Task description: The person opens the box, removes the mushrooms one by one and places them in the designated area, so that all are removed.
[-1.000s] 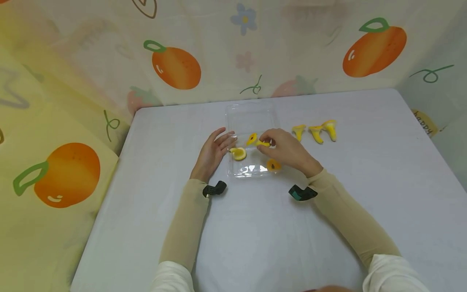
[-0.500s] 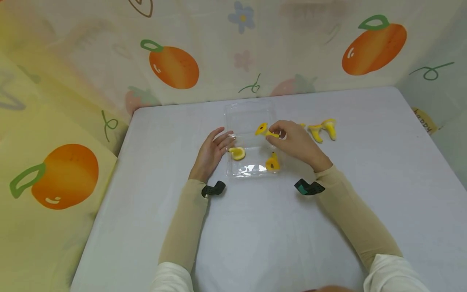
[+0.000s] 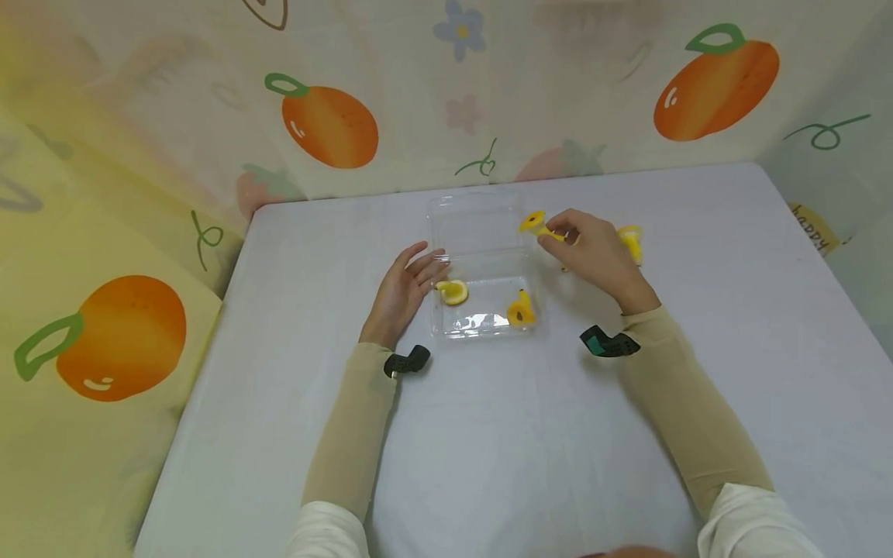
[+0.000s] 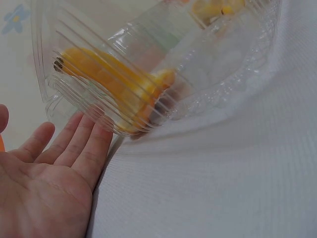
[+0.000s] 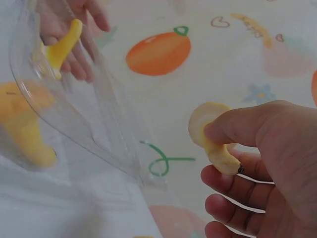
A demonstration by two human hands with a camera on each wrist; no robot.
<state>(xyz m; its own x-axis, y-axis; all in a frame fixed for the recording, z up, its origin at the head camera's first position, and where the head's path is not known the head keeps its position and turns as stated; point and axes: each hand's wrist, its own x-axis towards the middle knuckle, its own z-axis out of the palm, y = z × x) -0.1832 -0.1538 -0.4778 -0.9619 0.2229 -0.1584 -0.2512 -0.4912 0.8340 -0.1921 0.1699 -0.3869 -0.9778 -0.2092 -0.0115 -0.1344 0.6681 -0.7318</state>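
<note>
My right hand [image 3: 593, 252] pinches a yellow mushroom-shaped piece [image 3: 534, 222] between thumb and fingers, above and right of a clear plastic box. The right wrist view shows its pale round flared end and its curved stem [image 5: 225, 161] with a dark tip. My left hand [image 3: 401, 298] lies palm up with fingers extended against the left side of the box [image 3: 481, 304]; in the left wrist view the fingertips [image 4: 101, 129] meet its ribbed wall. Inside the box are two similar pieces, one at the left [image 3: 453, 292] and one at the right [image 3: 520, 311].
The box's clear lid [image 3: 477, 221] lies folded back behind it. Right of the box, another yellow piece [image 3: 631, 245] rests on the white table [image 3: 474, 449]; my right hand mostly hides others there. A fruit-patterned curtain [image 3: 418, 116] hangs behind the table.
My right hand has moved up and to the right, carrying the pinched mushroom-shaped piece from over the box towards the pieces on the table. The left hand stays put.
</note>
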